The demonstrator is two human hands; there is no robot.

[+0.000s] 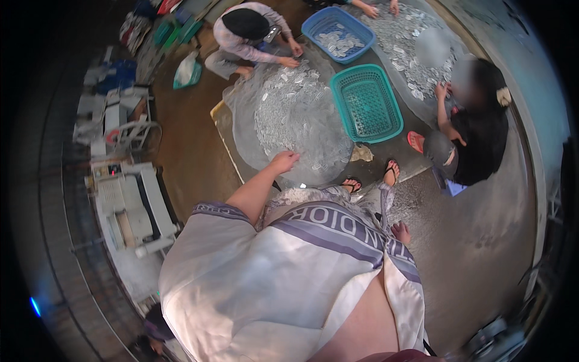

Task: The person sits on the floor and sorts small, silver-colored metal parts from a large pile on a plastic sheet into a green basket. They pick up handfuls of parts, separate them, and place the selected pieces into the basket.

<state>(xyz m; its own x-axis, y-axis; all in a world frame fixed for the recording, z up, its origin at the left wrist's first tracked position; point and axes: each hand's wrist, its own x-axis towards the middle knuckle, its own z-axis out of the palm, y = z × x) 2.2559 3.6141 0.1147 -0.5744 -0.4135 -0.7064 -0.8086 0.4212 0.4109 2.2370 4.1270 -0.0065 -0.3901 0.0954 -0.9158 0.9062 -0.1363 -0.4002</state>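
Observation:
My left hand (284, 161) hangs over the near edge of a translucent plastic sheet (241, 130), its fingers curled together. Whatever it may hold is too small to make out. Spread across that sheet lies a heap of small clear plastic pieces (280, 111). Down at my right side, beside my patterned trousers, is my right hand (401, 232). It is partly covered by my sleeve, and its finger pose does not show clearly. An unfilled teal plastic basket (369, 137) stands just right of the heap.
Behind it sits a blue basket (309, 31) partly filled with clear pieces. A co-worker (259, 42) squats across the heap; another person (482, 127) sits at right by a second heap (416, 51). White machines (129, 205) line the left. A teal bag (188, 72) lies on the floor.

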